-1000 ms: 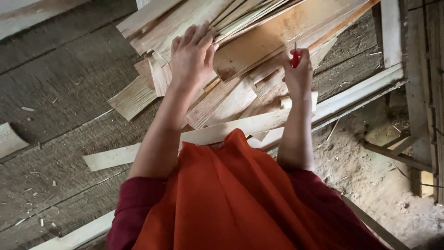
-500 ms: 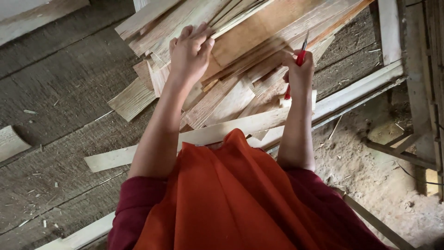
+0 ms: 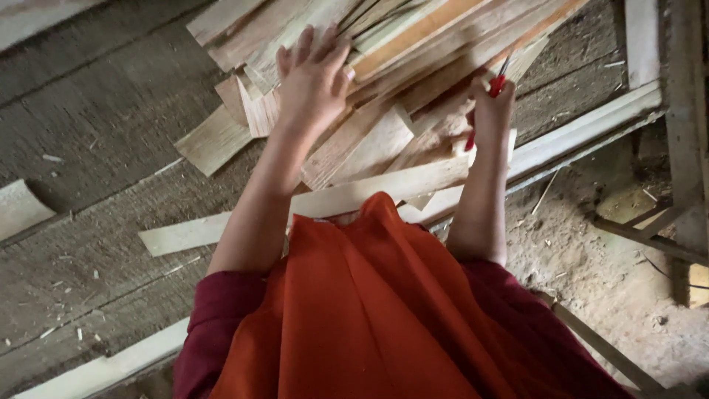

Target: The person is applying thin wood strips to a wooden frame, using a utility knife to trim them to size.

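The person's left hand [image 3: 314,77] lies flat with its fingers spread on a pile of thin wooden slats [image 3: 399,52], palm down on the upper ends of the strips, holding nothing. The right hand [image 3: 491,111] is closed in a fist around a red-handled tool [image 3: 496,83]; its grip is pressed tight about the handle, and the tool's long axis runs steeply, from the lower left by the heel of the hand up to a thin dark tip that points toward the top right, touching the underside of the pile. What kind of tool it is cannot be told. The slats mostly run diagonally, from lower left to upper right, and overlap one another loosely; a few short offcuts [image 3: 214,137] stick out at the pile's left edge. One long pale strip [image 3: 310,207] lies across, nearly level, just in front of the person's orange garment [image 3: 384,310]. All this rests on a grey plank floor [image 3: 96,111], which lies bare to the left of the pile. To the right the floor ends at a pale edge board [image 3: 591,125], beyond which is sandy ground [image 3: 591,251].
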